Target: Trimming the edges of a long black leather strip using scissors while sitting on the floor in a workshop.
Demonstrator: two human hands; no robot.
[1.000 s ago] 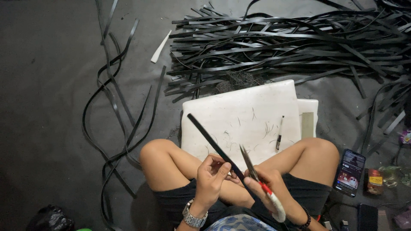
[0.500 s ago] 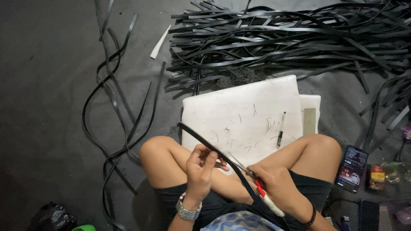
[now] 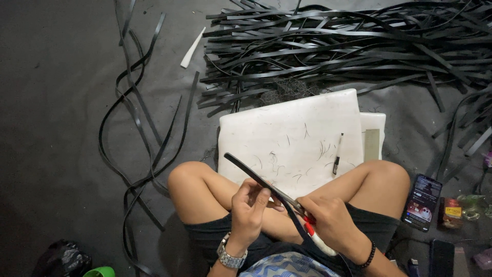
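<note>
I sit cross-legged on a dark floor. My left hand (image 3: 249, 209) pinches a long black rubber strip (image 3: 252, 173) that rises up and to the left over the white board (image 3: 292, 133). My right hand (image 3: 330, 221) grips scissors with a red and white handle (image 3: 316, 237); their blades meet the strip between my two hands. A watch is on my left wrist, a dark bead bracelet on my right.
A large heap of black strips (image 3: 348, 46) lies beyond the board. Loose long strips (image 3: 138, 133) curl on the floor at left. A pen (image 3: 337, 160) and a ruler (image 3: 371, 144) lie on the board. A phone (image 3: 422, 202) rests at right; a white sliver (image 3: 191, 49) lies at upper left.
The strip, held straight a second ago, bent downward and has slid between my hands. The scissors have come in from the right and now meet it.
</note>
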